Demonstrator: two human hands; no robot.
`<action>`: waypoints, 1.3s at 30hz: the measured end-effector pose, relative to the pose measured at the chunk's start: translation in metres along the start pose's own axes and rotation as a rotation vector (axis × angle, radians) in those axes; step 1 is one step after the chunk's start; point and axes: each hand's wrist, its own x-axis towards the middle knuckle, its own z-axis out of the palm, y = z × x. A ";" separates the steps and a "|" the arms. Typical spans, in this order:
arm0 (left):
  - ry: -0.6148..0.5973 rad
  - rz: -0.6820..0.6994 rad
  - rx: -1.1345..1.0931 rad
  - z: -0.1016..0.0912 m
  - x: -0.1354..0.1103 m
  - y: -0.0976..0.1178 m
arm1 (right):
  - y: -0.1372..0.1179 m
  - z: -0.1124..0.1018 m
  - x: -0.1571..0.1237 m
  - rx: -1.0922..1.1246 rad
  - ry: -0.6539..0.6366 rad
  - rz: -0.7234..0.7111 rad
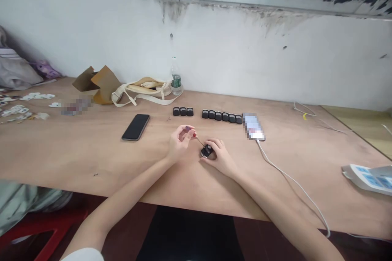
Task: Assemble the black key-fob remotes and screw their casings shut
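Note:
My left hand (pixel 180 142) pinches a thin tool with a small red handle (pixel 196 136), its tip slanting down to a small black device (pixel 206 151). My right hand (pixel 219 155) is closed around that black device and holds it on the wooden table (pixel 92 159). Behind my hands two rows of similar small black devices lie on the table, a group of three (pixel 183 111) and a longer row of several (pixel 222 116).
A black phone (pixel 136 127) lies face down to the left. A second phone (pixel 253 127) with a white cable (pixel 290 179) lies right. Cloth bag (pixel 143 89), water bottle (pixel 175 77) and cardboard (pixel 98 83) stand by the wall. White box (pixel 367 177) at far right.

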 end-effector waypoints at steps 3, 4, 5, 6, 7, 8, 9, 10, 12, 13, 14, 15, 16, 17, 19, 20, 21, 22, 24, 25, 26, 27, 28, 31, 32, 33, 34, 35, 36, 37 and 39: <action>-0.008 -0.004 0.002 0.000 0.000 0.001 | -0.002 -0.006 0.000 -0.045 -0.054 -0.054; -0.009 -0.008 -0.005 0.000 0.000 0.001 | -0.002 -0.008 -0.001 -0.041 -0.070 -0.059; -0.010 -0.013 -0.015 0.000 0.000 0.001 | -0.002 -0.010 -0.002 -0.033 -0.082 -0.061; -0.011 -0.019 -0.025 0.000 0.000 0.002 | -0.002 -0.011 -0.003 -0.024 -0.088 -0.064; -0.009 -0.026 -0.032 0.000 0.001 0.002 | -0.001 -0.012 -0.003 -0.018 -0.090 -0.067; -0.005 -0.034 -0.035 0.000 0.001 0.002 | 0.000 -0.012 -0.004 -0.016 -0.084 -0.070; 0.000 -0.042 -0.031 0.000 0.002 0.002 | 0.001 -0.012 -0.004 -0.018 -0.073 -0.072; 0.006 -0.053 -0.022 0.001 0.002 0.002 | 0.002 -0.011 -0.005 -0.023 -0.061 -0.074; 0.023 -0.076 0.003 0.001 0.003 0.001 | 0.003 -0.009 -0.005 -0.041 -0.048 -0.077; 0.030 -0.088 0.016 0.001 0.003 0.001 | 0.003 -0.008 -0.005 -0.051 -0.045 -0.076; 0.038 -0.098 0.024 0.001 0.004 -0.001 | 0.003 -0.008 -0.005 -0.060 -0.044 -0.076; 0.045 -0.106 0.027 0.001 0.004 -0.002 | 0.003 -0.007 -0.005 -0.066 -0.041 -0.076; 0.052 -0.111 0.026 0.000 0.005 -0.003 | 0.003 -0.007 -0.005 -0.071 -0.039 -0.076; 0.059 -0.117 0.025 0.000 0.005 -0.004 | 0.003 -0.007 -0.005 -0.073 -0.036 -0.078; 0.071 -0.125 0.030 -0.001 0.007 -0.007 | 0.002 -0.007 -0.005 -0.077 -0.038 -0.078; 0.078 -0.130 0.035 -0.001 0.007 -0.007 | 0.002 -0.007 -0.005 -0.081 -0.042 -0.077; 0.084 -0.136 0.041 -0.002 0.008 -0.008 | 0.002 -0.007 -0.005 -0.087 -0.046 -0.074; 0.089 -0.142 0.046 -0.002 0.008 -0.008 | 0.002 -0.007 -0.005 -0.093 -0.049 -0.072; 0.094 -0.152 0.046 -0.002 0.009 -0.009 | 0.003 -0.007 -0.005 -0.101 -0.052 -0.071; 0.097 -0.156 0.041 -0.002 0.010 -0.009 | 0.003 -0.007 -0.005 -0.103 -0.051 -0.071; 0.101 -0.159 0.035 -0.003 0.010 -0.010 | 0.003 -0.007 -0.005 -0.103 -0.050 -0.071; 0.105 -0.162 0.030 -0.003 0.011 -0.010 | 0.003 -0.006 -0.005 -0.100 -0.050 -0.073; 0.108 -0.164 0.024 -0.003 0.011 -0.011 | 0.004 -0.006 -0.005 -0.096 -0.049 -0.076; 0.110 -0.168 0.013 -0.003 0.012 -0.014 | 0.004 -0.006 -0.005 -0.090 -0.046 -0.088; 0.110 -0.169 0.012 -0.004 0.012 -0.014 | 0.005 -0.006 -0.005 -0.094 -0.046 -0.090; 0.110 -0.172 0.010 -0.004 0.012 -0.015 | 0.004 -0.006 -0.005 -0.099 -0.046 -0.091; 0.111 -0.174 0.008 -0.004 0.013 -0.016 | 0.004 -0.006 -0.005 -0.103 -0.047 -0.092; 0.113 -0.175 0.007 -0.004 0.013 -0.017 | 0.004 -0.006 -0.005 -0.105 -0.049 -0.093; 0.115 -0.175 0.008 -0.004 0.013 -0.017 | 0.004 -0.007 -0.005 -0.106 -0.051 -0.094; 0.117 -0.174 0.011 -0.005 0.013 -0.018 | 0.004 -0.007 -0.005 -0.106 -0.053 -0.094; 0.120 -0.169 0.018 -0.005 0.014 -0.019 | 0.004 -0.007 -0.005 -0.103 -0.058 -0.091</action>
